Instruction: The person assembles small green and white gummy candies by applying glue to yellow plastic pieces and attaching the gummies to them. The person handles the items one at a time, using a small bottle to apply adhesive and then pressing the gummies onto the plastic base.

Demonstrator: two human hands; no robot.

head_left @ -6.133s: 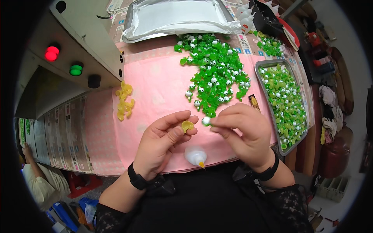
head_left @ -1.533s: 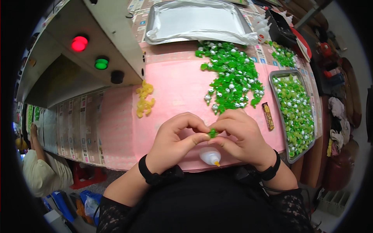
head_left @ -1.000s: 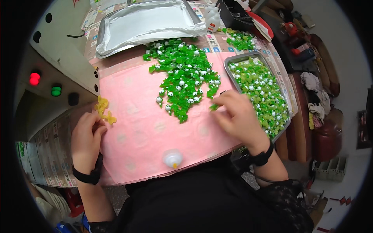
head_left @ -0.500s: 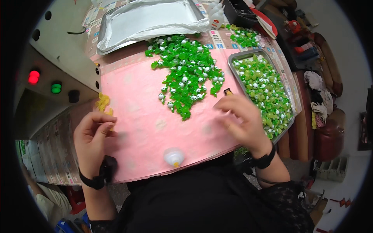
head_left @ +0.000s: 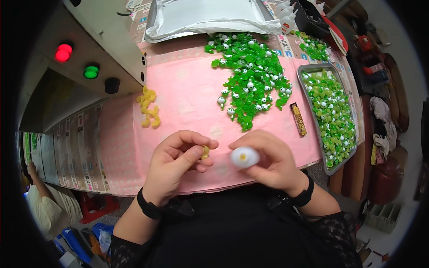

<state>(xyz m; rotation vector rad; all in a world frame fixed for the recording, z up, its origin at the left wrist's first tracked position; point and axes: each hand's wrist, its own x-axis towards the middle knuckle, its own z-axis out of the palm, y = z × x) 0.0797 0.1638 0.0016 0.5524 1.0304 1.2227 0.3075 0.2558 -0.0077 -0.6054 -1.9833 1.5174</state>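
Observation:
My left hand (head_left: 167,163) pinches a small yellow curved plastic piece (head_left: 205,152) between thumb and fingers. Close beside it, my right hand (head_left: 279,163) is closed around a small white squeeze bottle (head_left: 245,157), its yellow tip toward the camera; the bottle is slightly blurred. Both hands are over the front of a pink sheet (head_left: 178,85). More yellow pieces (head_left: 148,100) lie loose at its left side. Beyond the hands spreads a heap of green translucent pieces (head_left: 250,76), many bearing white balls with dark dots.
At right stands a metal tray (head_left: 319,67) full of green and white pieces, a narrow brown-and-yellow packet (head_left: 298,119) beside it. A paper-lined tray (head_left: 152,24) lies at the back. White bottles (head_left: 288,21) stand back right. A machine (head_left: 107,49) with red and green lights flanks the left.
My left hand has come from the yellow pieces to the front middle with one piece. My right hand has moved inward and picked up the squeeze bottle. The view has shifted.

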